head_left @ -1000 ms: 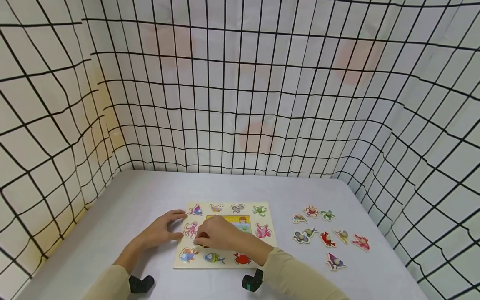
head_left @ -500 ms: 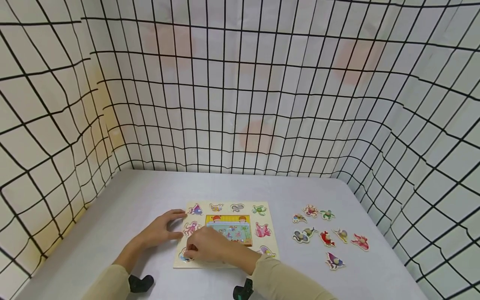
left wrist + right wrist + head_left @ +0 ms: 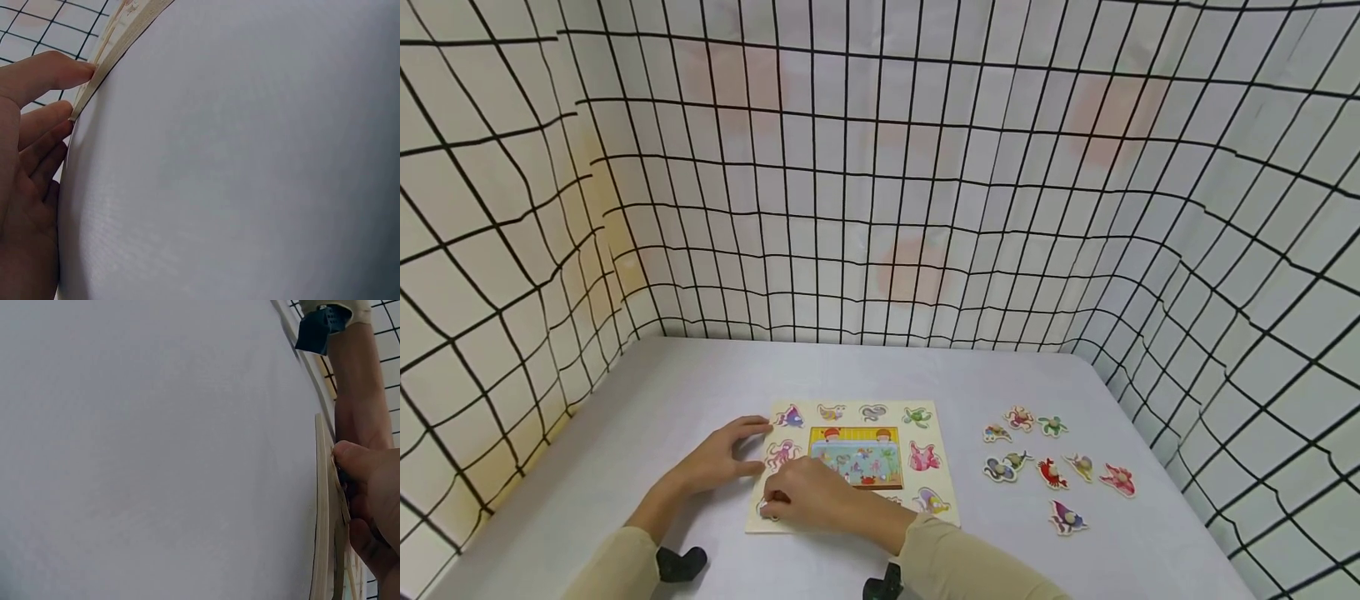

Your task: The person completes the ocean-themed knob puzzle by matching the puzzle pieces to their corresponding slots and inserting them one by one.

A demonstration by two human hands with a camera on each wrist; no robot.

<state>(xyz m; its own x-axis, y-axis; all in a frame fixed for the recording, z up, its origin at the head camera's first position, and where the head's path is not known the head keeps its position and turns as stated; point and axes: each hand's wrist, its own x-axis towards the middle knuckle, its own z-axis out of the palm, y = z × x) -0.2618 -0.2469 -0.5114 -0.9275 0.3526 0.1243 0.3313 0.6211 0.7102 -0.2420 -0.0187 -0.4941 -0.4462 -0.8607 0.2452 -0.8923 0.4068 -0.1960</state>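
A wooden sea-animal puzzle board [image 3: 895, 415] lies on the table, with animal pictures around a central aquarium scene [image 3: 857, 458]. My left hand [image 3: 718, 457] rests at its left side, thumb and fingertips touching the edge. Over the lower-left corner my right hand [image 3: 812, 492] pinches a thin puzzle piece [image 3: 339, 481], held close over the board in the right wrist view. The hand hides most of that piece and the pictures beneath. In the left wrist view, the fingers [image 3: 69, 70] meet the board's wooden edge [image 3: 119, 56].
Several loose knobbed puzzle pieces lie right of the board, among them a red crab [image 3: 1052, 473], a pink starfish-like piece [image 3: 1118, 480], a green turtle [image 3: 1052, 426] and a purple fish [image 3: 1067, 517]. Black grid netting [image 3: 865, 250] over white walls encloses the table [image 3: 700, 375].
My right hand has moved from the board's left-middle part down and left to its lower-left corner, uncovering the aquarium scene. The left hand stays at the edge.
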